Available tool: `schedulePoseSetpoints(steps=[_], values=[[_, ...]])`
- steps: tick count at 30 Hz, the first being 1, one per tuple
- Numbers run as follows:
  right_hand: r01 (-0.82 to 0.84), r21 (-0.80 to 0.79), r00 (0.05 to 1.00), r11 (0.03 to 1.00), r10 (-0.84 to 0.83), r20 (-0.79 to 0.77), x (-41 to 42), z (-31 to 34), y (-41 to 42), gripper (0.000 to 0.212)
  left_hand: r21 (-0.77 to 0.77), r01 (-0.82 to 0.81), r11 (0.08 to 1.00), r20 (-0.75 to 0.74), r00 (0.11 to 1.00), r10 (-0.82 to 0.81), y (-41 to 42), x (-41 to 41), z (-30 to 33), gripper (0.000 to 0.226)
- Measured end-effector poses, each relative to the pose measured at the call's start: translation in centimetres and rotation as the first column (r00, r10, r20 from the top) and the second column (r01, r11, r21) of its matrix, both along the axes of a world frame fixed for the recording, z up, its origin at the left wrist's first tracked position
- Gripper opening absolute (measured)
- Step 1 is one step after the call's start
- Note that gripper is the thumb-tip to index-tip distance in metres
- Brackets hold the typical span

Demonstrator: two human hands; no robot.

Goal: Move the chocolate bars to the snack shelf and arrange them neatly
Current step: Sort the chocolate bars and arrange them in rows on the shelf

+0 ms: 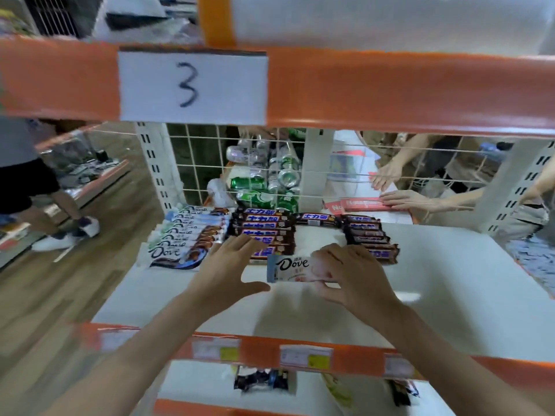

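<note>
A white Dove chocolate bar (pixel 292 268) hovers just above the white shelf board (pixel 450 274), and my right hand (pixel 350 273) grips its right end. My left hand (pixel 228 267) is spread open at the bar's left end, thumb close under it. A row of several blue-and-white Dove bars (pixel 184 235) lies at the shelf's left. Beside it sits a stack of dark Snickers bars (pixel 264 228), with another stack (pixel 368 235) to the right and a single bar (pixel 318 219) between them at the back.
An orange beam with a paper "3" label (pixel 192 85) hangs overhead. The orange front rail (pixel 354 355) carries price tags. Behind the wire grid (pixel 210 163) lie green cans (pixel 270 181), and other people's hands (pixel 402 196) rest on red packets. A person stands at the left.
</note>
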State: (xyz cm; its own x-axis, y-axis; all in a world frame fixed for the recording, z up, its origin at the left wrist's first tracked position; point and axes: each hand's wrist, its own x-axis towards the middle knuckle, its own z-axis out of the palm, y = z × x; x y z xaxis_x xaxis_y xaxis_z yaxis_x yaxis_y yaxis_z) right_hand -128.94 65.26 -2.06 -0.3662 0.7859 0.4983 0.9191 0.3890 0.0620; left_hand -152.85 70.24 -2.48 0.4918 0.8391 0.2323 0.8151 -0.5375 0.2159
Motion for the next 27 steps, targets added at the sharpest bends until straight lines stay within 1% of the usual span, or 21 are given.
schedulePoseSetpoints(steps=[4, 8, 12, 15, 19, 20, 23, 27], values=[[-0.007, -0.004, 1.0, 1.0, 0.007, 0.009, -5.6, -0.1, 1.1, 0.046, 0.008, -0.03, 1.0, -0.041, 0.999, 0.03, 0.6, -5.8, 0.5, 0.074], [-0.04, 0.013, 0.999, 0.999, 0.04, 0.004, -10.8, -0.6, 2.5, 0.042, 0.042, -0.045, 0.998, -0.068, 0.997, 0.048, 1.0, -11.0, 0.9, 0.071], [-0.057, 0.012, 0.998, 0.998, 0.057, 0.009, -15.0, -0.9, 3.6, 0.04, 0.078, -0.078, 0.994, -0.131, 0.988, 0.088, 1.4, -14.8, 1.2, 0.069], [-0.045, -0.031, 0.999, 0.999, 0.046, 0.027, -17.5, -0.9, 4.2, 0.043, 0.093, -0.086, 0.992, -0.147, 0.984, 0.099, 1.8, -16.7, 1.3, 0.07], [-0.033, -0.174, 0.998, 0.984, 0.042, 0.05, -20.1, -1.5, 5.1, 0.042, 0.103, -0.09, 0.991, -0.16, 0.982, 0.105, 2.1, -18.5, 1.0, 0.072], [-0.029, -0.187, 0.998, 0.982, 0.04, 0.055, -20.7, -1.7, 5.3, 0.043, 0.1, -0.089, 0.991, -0.16, 0.982, 0.104, 2.3, -18.8, 1.0, 0.072], [-0.014, -0.182, 0.998, 0.983, 0.025, 0.061, -22.1, -1.8, 5.7, 0.042, 0.087, -0.09, 0.992, -0.159, 0.982, 0.103, 2.7, -19.6, 0.7, 0.074], [0.033, -0.115, 0.997, 0.993, -0.025, 0.074, -23.7, -1.8, 6.2, 0.038, 0.079, -0.097, 0.992, -0.165, 0.98, 0.109, 3.1, -20.4, 0.3, 0.075]])
